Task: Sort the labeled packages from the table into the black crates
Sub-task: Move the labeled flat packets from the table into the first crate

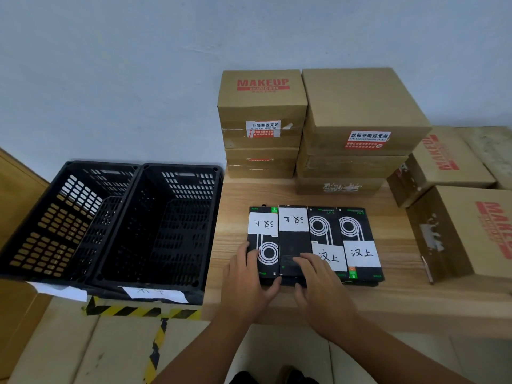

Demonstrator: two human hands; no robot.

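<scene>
Four flat black cardboard packages (314,243) with white paper labels lie side by side on the wooden table (388,297). My left hand (246,284) cups the first one's near edge and my right hand (318,281) rests spread on the second, neither gripping. They look light, stiff and slick, so I'd pinch the long edges.

Packages (314,243) lie on the table (388,300), crates (110,225) left.

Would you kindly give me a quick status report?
Both hands open: left hand and right hand resting on the packages. Four packages on table. Black crates empty. Nothing in the way.
</scene>
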